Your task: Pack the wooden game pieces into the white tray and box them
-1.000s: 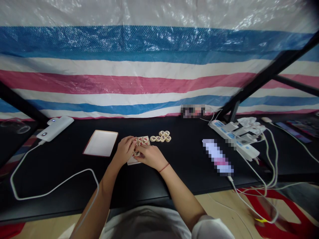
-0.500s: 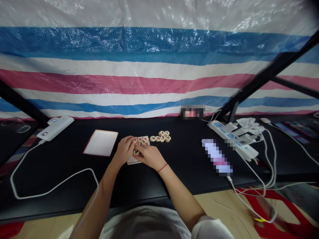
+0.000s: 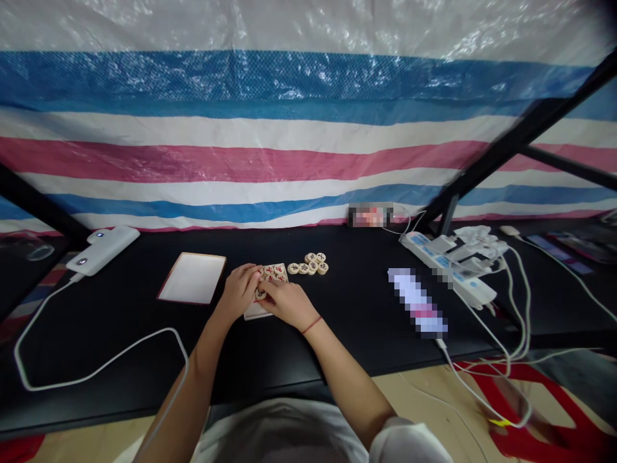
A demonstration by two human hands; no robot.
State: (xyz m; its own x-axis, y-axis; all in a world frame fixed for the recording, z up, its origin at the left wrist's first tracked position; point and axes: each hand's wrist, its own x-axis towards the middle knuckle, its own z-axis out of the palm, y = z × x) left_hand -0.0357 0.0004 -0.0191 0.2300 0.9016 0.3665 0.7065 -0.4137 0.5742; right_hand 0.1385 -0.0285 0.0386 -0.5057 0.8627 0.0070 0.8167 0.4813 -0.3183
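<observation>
A shallow white box (image 3: 257, 311) of round xiangqi pieces stands in front of me, its near part showing a bare floor. Red-marked xiangqi pieces (image 3: 273, 270) fill its far part. My left hand (image 3: 240, 290) curls over the left side of the box, its fingertips close together over the pieces; what lies beneath them is hidden. From the right, my right hand (image 3: 290, 302) reaches in with its fingers closed on a black-marked xiangqi piece (image 3: 260, 294). Just right of the box lie several more black-marked xiangqi pieces (image 3: 312, 265), some stacked.
An upturned box lid (image 3: 191, 278) lies left. A white power bank (image 3: 103, 249) with a looping cable (image 3: 96, 373) is farther left. To the right are a phone (image 3: 418, 302) on a cable and a crowded power strip (image 3: 446, 267). A striped plastic sheet (image 3: 270, 167) hangs behind the black table (image 3: 357, 347).
The view has shifted slightly, so everything sits a little further left. Both hands stay at the box, with the black-marked piece still at the right fingertips.
</observation>
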